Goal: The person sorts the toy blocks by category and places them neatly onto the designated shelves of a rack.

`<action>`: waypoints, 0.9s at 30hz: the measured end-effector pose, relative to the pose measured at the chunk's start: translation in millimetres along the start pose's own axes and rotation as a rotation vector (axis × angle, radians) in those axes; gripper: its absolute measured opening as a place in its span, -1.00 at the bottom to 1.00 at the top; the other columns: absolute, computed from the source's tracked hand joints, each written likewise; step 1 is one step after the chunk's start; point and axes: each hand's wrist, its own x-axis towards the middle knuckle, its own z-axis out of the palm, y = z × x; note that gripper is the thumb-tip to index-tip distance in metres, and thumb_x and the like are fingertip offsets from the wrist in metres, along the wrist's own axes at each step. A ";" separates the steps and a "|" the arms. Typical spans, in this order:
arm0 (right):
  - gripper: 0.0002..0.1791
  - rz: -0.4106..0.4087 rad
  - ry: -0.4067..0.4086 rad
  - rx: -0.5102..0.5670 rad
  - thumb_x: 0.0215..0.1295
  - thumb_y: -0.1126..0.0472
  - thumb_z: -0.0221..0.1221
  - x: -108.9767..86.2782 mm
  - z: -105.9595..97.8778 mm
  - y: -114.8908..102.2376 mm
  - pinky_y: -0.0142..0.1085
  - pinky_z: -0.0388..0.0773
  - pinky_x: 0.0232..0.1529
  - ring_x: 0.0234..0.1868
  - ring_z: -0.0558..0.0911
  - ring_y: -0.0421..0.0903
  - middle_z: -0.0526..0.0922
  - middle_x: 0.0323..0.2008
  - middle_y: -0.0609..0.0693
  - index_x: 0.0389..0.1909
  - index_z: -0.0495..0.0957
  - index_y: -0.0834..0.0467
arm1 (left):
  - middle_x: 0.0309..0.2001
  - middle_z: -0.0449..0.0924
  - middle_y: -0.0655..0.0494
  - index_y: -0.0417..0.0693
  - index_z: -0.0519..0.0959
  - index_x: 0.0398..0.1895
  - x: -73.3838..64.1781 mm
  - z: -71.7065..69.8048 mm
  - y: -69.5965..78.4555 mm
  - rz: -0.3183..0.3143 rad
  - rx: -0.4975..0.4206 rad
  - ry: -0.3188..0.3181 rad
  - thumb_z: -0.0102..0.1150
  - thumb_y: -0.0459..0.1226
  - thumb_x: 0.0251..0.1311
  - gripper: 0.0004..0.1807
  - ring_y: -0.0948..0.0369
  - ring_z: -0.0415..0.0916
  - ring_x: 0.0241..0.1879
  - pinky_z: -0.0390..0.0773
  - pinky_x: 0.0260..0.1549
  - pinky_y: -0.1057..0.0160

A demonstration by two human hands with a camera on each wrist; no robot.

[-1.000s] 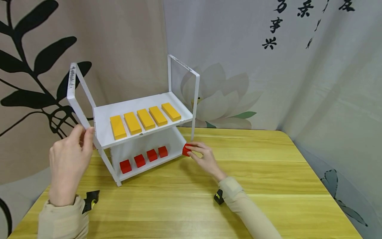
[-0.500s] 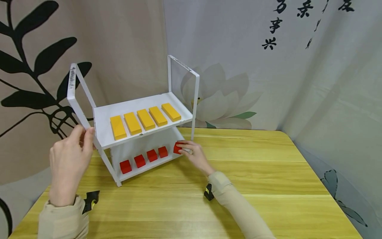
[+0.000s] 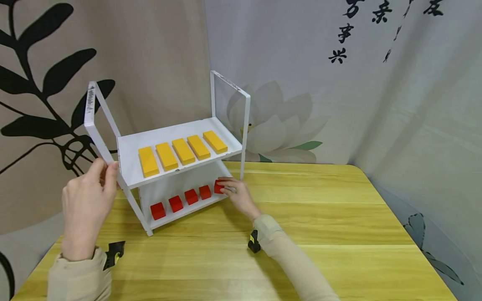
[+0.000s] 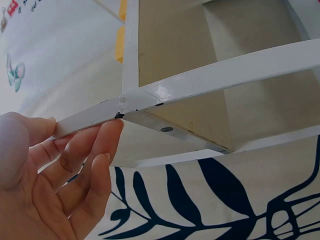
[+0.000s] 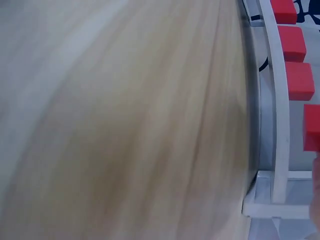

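A white two-tier rack (image 3: 132,142) stands on the wooden table. My left hand (image 3: 88,200) pinches its left side post between thumb and fingers; the left wrist view shows the thumb and fingers (image 4: 107,135) around the white bar just below the shelf corner. At the lower shelf's right end, my right hand (image 3: 239,196) pinches a red cube (image 3: 218,187). In the right wrist view that held cube (image 5: 312,127) is at the right edge, most of the hand out of frame. Several other red cubes (image 3: 175,203) sit in a row to its left on the lower shelf.
Several yellow blocks (image 3: 183,151) lie in a row on the upper shelf. The rack's right post (image 3: 245,133) rises just behind my right hand. Wooden tabletop (image 3: 320,234) extends to the right and front. Printed curtains (image 3: 286,50) hang behind the table.
My right hand has carried the red cube leftward from outside the rack's right end to the lower shelf, beside the other red cubes. The left hand keeps its hold on the post.
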 end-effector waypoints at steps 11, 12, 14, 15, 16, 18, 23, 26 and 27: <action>-0.71 0.116 -0.034 0.054 0.29 0.46 0.07 3.5 9.4 2.1 -0.28 0.50 0.13 0.31 0.44 0.00 0.54 0.20 0.08 -0.02 0.60 0.30 | -0.74 0.43 -0.14 -0.28 0.43 -0.46 -0.1 -0.3 0.3 0.009 -0.008 0.018 -0.07 -0.14 0.40 -0.62 0.19 0.06 -0.82 0.02 -0.74 0.26; -0.71 0.119 -0.034 0.055 0.29 0.46 0.06 3.6 9.4 1.4 -0.27 0.50 0.14 0.32 0.42 0.00 0.53 0.21 0.08 -0.01 0.60 0.29 | -0.74 0.43 -0.14 -0.28 0.43 -0.46 0.0 -0.4 0.2 0.010 -0.009 0.019 -0.07 -0.15 0.40 -0.62 0.19 0.06 -0.82 0.02 -0.74 0.26; -0.70 0.129 -0.034 0.062 0.30 0.47 0.04 3.8 9.5 0.5 -0.25 0.50 0.13 0.34 0.41 -0.01 0.51 0.23 0.07 -0.01 0.61 0.28 | -0.73 0.44 -0.14 -0.29 0.43 -0.46 0.1 -0.8 0.2 0.009 -0.009 0.019 -0.07 -0.15 0.40 -0.62 0.19 0.06 -0.82 0.02 -0.75 0.26; -0.70 0.134 -0.035 0.065 0.31 0.48 0.03 3.9 9.7 0.2 -0.25 0.50 0.14 0.34 0.40 -0.02 0.51 0.24 0.06 -0.01 0.60 0.27 | -0.72 0.45 -0.15 -0.29 0.43 -0.46 -0.1 -1.1 0.2 0.006 -0.008 0.018 -0.07 -0.15 0.40 -0.62 0.19 0.06 -0.82 0.03 -0.74 0.26; -0.69 0.141 -0.037 0.067 0.31 0.48 0.03 4.0 10.1 0.1 -0.25 0.49 0.15 0.35 0.39 -0.03 0.50 0.24 0.06 0.00 0.60 0.26 | -0.72 0.45 -0.15 -0.29 0.43 -0.46 -0.4 -1.3 0.1 0.001 -0.006 0.014 -0.07 -0.15 0.40 -0.62 0.19 0.06 -0.82 0.03 -0.74 0.26; -0.68 0.145 -0.041 0.075 0.32 0.48 0.02 4.1 10.7 0.0 -0.23 0.49 0.15 0.36 0.37 -0.02 0.49 0.25 0.05 0.01 0.60 0.25 | -0.70 0.47 -0.17 -0.30 0.43 -0.44 -0.9 -1.7 0.0 -0.008 -0.002 0.011 -0.08 -0.15 0.40 -0.62 0.18 0.07 -0.81 0.04 -0.74 0.27; -0.67 0.124 -0.039 0.084 0.32 0.49 0.00 2.3 10.3 0.8 -0.25 0.49 0.15 0.36 0.38 0.00 0.46 0.28 0.06 0.03 0.58 0.28 | -0.68 0.47 -0.22 -0.35 0.45 -0.40 -2.8 -0.5 0.8 -0.013 0.020 0.031 -0.05 -0.16 0.39 -0.62 0.11 0.13 -0.82 0.04 -0.74 0.27; -0.68 0.087 -0.041 0.078 0.34 0.46 0.00 -3.5 5.9 -1.0 -0.26 0.48 0.16 0.35 0.38 0.00 0.44 0.29 0.08 0.06 0.55 0.30 | -0.69 0.46 -0.25 -0.37 0.47 -0.34 -7.4 0.3 3.9 -0.012 0.073 0.058 -0.04 -0.16 0.38 -0.63 0.05 0.15 -0.85 0.00 -0.78 0.26; -0.68 0.070 -0.043 0.076 0.35 0.45 -0.01 -6.5 3.3 -2.5 -0.26 0.46 0.17 0.35 0.38 0.00 0.43 0.29 0.09 0.07 0.55 0.31 | -0.69 0.45 -0.25 -0.37 0.47 -0.33 -10.0 0.4 5.9 -0.011 0.099 0.073 -0.04 -0.16 0.38 -0.63 0.03 0.15 -0.87 -0.02 -0.80 0.26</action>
